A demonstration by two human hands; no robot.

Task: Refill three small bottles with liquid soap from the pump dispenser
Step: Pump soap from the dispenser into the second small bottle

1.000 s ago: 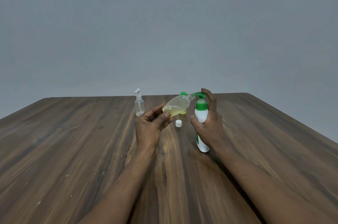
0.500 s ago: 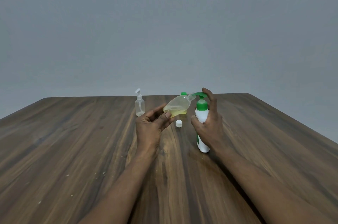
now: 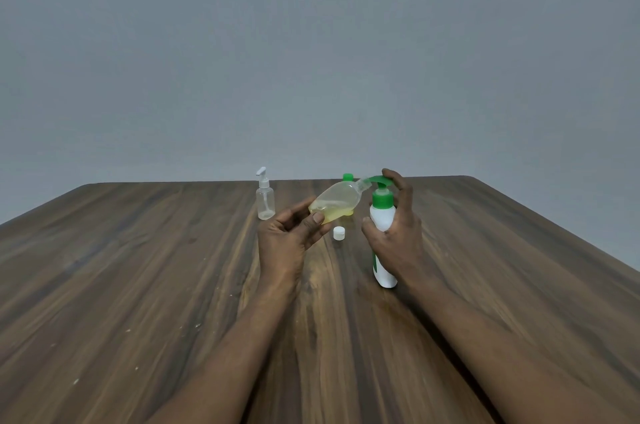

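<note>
Gripping small clear bottle (image 3: 334, 203) w/ L hand (image 3: 287, 236), thumb & fingers curling round its base. Tilting it neck-up toward the R, open neck meeting the green spout of the pump dispenser (image 3: 382, 226); yellowish soap pooling in its lower end. Wrapping R hand (image 3: 398, 240) round the dispenser's white body, thumb in front, a finger resting on top of the green pump head. Dispenser standing on the wood table (image 3: 138, 285), R of centre. Small white cap (image 3: 339, 233) lying on the table btwn the two hands, touching neither. Clear spray bottle (image 3: 265, 200) w/ white top standing upright behind & L of the L hand, apart from it. Green-capped bottle (image 3: 347, 177) peeking out behind the tilted one, mostly hidden.
</note>
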